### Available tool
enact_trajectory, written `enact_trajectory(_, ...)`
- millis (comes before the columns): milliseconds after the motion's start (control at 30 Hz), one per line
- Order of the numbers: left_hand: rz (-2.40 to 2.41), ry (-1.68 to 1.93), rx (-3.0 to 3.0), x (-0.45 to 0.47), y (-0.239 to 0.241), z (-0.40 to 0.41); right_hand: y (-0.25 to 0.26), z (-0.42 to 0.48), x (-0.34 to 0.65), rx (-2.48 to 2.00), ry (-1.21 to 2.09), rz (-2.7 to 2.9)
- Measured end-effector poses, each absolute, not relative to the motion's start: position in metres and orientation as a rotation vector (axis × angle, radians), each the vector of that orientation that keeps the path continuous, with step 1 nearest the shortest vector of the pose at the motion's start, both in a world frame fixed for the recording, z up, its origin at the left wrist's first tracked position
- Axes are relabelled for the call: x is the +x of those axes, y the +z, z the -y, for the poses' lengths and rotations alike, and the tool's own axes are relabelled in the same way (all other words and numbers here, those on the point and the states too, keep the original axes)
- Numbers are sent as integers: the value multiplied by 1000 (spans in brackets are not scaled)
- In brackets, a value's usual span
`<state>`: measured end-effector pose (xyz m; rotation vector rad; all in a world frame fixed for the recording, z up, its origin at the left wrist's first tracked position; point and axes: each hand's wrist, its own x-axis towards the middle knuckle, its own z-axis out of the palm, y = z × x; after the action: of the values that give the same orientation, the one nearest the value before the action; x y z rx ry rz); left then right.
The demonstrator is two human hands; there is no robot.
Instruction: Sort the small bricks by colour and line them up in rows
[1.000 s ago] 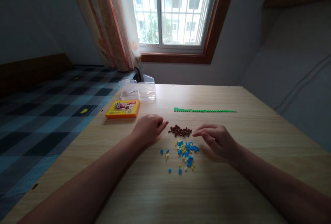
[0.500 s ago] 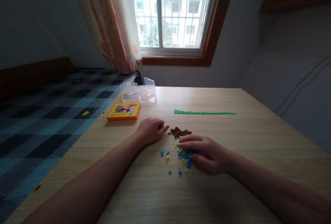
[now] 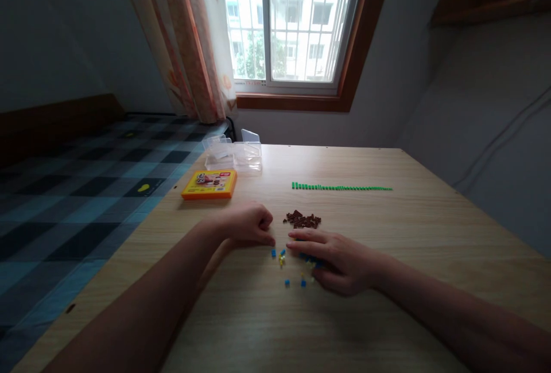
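My left hand (image 3: 246,225) rests on the wooden table (image 3: 387,304) with its fingers curled under, the fingertips down beside a few loose blue and yellow bricks (image 3: 280,256). Whether it holds anything is hidden. My right hand (image 3: 333,256) lies flat, fingers stretched out to the left, over most of the blue and yellow pile. Just beyond both hands sits a small heap of brown bricks (image 3: 303,220), touched by neither hand. Farther back runs a straight row of green bricks (image 3: 342,187).
An orange box (image 3: 209,183) and a clear plastic container (image 3: 233,154) stand at the table's back left. A bed with a checked cover (image 3: 73,189) adjoins the left edge. A window (image 3: 293,17) and curtain (image 3: 193,46) are behind; a wall runs along the right.
My right hand has slid left and down onto the blue and yellow pile, covering it. My left hand has pulled back and curled, its fingertips now by the loose blue bricks.
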<state>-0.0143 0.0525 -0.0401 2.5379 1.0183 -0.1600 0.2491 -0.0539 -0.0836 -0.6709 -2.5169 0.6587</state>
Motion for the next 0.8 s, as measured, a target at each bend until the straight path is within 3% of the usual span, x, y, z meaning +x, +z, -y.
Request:
enact_trajectory(500,-973,-277,2520,-12,-33,-43,-88,54,250,-751,918,2165)
enact_trajectory(800,-1004,-372,2605,-5,-29,-32,-104,38,229,-610,1301,1802)
